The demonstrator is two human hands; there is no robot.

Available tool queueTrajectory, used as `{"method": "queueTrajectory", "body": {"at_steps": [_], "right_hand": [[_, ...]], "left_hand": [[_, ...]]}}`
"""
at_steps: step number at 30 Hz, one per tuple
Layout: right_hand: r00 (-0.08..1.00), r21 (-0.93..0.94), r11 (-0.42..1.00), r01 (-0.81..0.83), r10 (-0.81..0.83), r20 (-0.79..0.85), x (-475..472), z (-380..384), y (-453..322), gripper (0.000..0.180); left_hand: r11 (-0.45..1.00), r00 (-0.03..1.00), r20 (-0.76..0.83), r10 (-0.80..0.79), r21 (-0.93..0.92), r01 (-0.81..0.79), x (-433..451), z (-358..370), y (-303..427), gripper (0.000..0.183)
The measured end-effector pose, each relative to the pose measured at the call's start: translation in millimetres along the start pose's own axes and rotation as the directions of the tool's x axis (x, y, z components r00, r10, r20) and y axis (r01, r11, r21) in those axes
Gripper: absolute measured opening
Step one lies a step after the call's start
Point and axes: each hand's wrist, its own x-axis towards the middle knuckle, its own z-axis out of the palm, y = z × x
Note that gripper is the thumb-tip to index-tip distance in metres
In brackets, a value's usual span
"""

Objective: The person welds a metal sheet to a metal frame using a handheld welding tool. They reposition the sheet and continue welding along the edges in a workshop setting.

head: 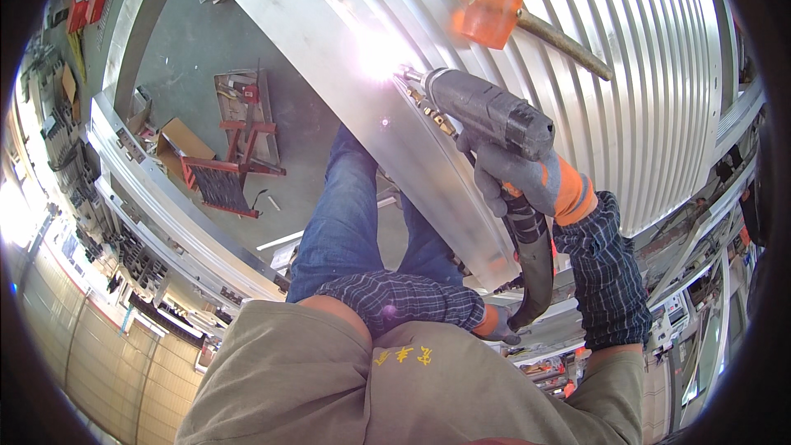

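My right hand (516,176), in a grey and orange work glove, grips a black handheld welding gun (488,105). The gun's metal nozzle (409,73) points at a flat metal border strip (296,31) beside a ribbed metal panel (624,117). A white-violet glare at the tip hides the spot it meets. Brass fittings (435,114) run along the gun's side. From the handle a thick black sleeved hose (534,272) curves down to my gloved left hand (497,324), which holds it low by my waist; its fingers are partly hidden.
On the ribbed panel lies a mallet with a translucent orange head (494,6) and wooden handle (565,43). Left on the floor are a red folding stool (232,173), a cardboard box (182,142) and a tray (238,89). A metal frame (160,191) curves along the left.
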Motion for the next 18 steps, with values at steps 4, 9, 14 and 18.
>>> {"method": "queueTrajectory", "body": {"at_steps": [4,9,14,18], "right_hand": [[1.000,0.009,1.000,0.022,-0.023,0.008,-1.3,-0.5,2.1,0.029],[1.000,0.022,1.000,0.020,-0.020,0.017,-1.1,-1.1,4.7,0.029],[0.999,0.041,0.999,0.029,-0.030,0.033,-1.5,-4.8,12.7,0.030],[0.999,0.038,0.999,0.016,-0.017,0.026,-3.8,-4.9,13.7,0.032]], "left_hand": [[0.999,0.999,-0.004,0.032,-0.020,-0.032,6.8,4.8,-8.5,0.054],[0.999,0.999,0.000,0.042,-0.016,-0.042,21.2,13.7,-21.8,0.061],[1.000,1.000,0.009,0.004,0.012,-0.004,26.7,15.4,-25.4,0.073],[0.998,0.998,0.035,0.056,-0.003,-0.055,42.4,26.6,-44.1,0.077]]}}
